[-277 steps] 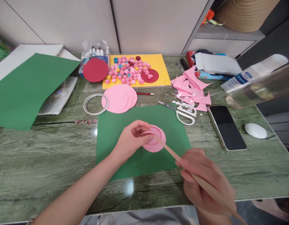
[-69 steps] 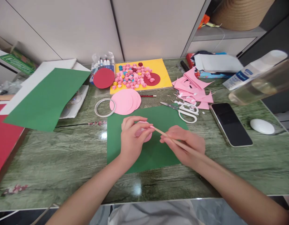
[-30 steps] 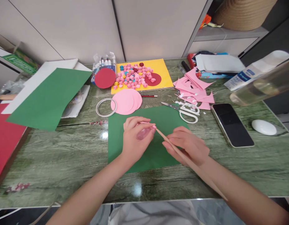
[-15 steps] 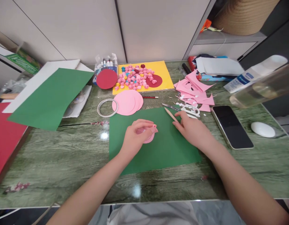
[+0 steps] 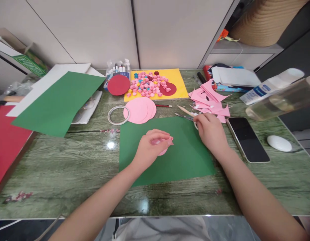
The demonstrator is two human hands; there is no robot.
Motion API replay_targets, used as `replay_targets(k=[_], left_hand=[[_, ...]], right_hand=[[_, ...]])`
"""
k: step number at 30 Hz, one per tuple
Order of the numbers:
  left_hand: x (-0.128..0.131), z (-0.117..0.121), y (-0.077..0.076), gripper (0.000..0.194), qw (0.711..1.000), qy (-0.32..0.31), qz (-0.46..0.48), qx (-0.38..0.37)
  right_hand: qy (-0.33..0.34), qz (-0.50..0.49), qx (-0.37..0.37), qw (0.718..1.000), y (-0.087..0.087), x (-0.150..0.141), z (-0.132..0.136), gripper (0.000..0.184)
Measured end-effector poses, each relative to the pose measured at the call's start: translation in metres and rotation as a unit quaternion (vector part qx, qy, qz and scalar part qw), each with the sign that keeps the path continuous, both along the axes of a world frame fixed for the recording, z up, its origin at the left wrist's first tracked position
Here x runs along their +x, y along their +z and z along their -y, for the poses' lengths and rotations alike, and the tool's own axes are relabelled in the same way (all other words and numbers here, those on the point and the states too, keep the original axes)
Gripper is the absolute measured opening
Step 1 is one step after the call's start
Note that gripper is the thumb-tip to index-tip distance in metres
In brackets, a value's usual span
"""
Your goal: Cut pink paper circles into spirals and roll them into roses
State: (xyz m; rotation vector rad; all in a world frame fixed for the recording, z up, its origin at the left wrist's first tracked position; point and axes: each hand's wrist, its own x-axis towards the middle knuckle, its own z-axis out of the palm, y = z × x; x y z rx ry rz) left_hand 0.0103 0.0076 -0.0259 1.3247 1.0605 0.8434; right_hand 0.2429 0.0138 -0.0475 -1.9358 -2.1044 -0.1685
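My left hand (image 5: 152, 147) is above the green paper sheet (image 5: 190, 160), its fingers pinched on a pink paper strip (image 5: 163, 151). The strip is curled, with a small roll at the fingertips; the palm covers part of it. My right hand (image 5: 211, 130) is at the sheet's far right corner with curled fingers over the white handles of a pair of scissors (image 5: 184, 116). The scissors' blades point left on the table. A pale pointed wooden stick (image 5: 185, 110) lies just beyond them, its near end by my right fingertips.
Pink paper circles (image 5: 136, 110) and a tape roll (image 5: 118, 115) lie beyond the sheet. Several small rolled paper flowers (image 5: 150, 85) cover yellow paper (image 5: 181, 87). Pink scraps (image 5: 211, 98), a phone (image 5: 247, 139), a mouse (image 5: 279, 143) and a clear bottle (image 5: 278, 102) are at right.
My right hand has moved away and slightly right, from the wooden stick over the sheet to the scissors' handles. The stick has shifted away from me. My left hand keeps its pinch.
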Motion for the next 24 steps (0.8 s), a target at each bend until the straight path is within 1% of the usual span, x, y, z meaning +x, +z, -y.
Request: replay_targets(k=[3,5,6,8,9,10,12,13,14,15,16,19,24], left_hand=[[0.001,0.001,0.000,0.006,1.000,-0.007,-0.011,0.017],[0.001,0.001,0.001,0.006,1.000,-0.014,-0.015,0.021],[0.001,0.001,0.001,0.006,0.999,-0.017,-0.016,0.022],[0.001,0.001,0.002,0.006,0.999,-0.020,-0.015,0.020],[0.001,0.001,0.002,0.005,1.000,-0.021,-0.013,0.019],[0.001,0.001,0.002,0.005,0.999,-0.022,-0.013,0.022],[0.001,0.001,0.003,0.005,0.999,-0.022,-0.020,0.036],[0.000,0.002,0.003,0.005,0.998,-0.022,-0.026,0.046],[0.000,0.002,0.003,0.005,0.998,-0.023,-0.031,0.056],[0.000,0.003,0.003,0.005,0.997,-0.025,-0.034,0.063],[0.001,0.003,0.003,0.006,0.997,-0.027,-0.034,0.066],[0.002,0.005,0.003,0.006,0.997,-0.028,-0.030,0.067],[0.003,0.008,0.004,0.009,0.996,-0.022,-0.044,0.072]], right_hand=[[0.002,0.022,0.022,1.000,-0.004,0.000,-0.007,0.029],[-0.001,0.003,0.035,0.999,-0.003,-0.005,-0.007,0.032],[0.005,-0.026,0.039,0.999,-0.001,-0.009,-0.005,0.032],[0.040,-0.133,0.034,0.990,0.005,-0.019,0.003,0.029],[0.073,-0.213,0.017,0.974,0.009,-0.025,0.008,0.028],[0.105,-0.300,-0.026,0.948,0.012,-0.032,0.013,0.027],[0.149,-0.455,-0.120,0.870,0.018,-0.044,0.023,0.028],[0.161,-0.502,-0.158,0.835,0.020,-0.050,0.027,0.029],[0.172,-0.531,-0.179,0.810,0.021,-0.054,0.030,0.029],[0.176,-0.552,-0.185,0.794,0.022,-0.058,0.033,0.027],[0.173,-0.564,-0.185,0.786,0.022,-0.060,0.035,0.025],[0.159,-0.583,-0.176,0.777,0.021,-0.061,0.036,0.021],[0.150,-0.616,-0.182,0.751,0.021,-0.061,0.037,0.020]])
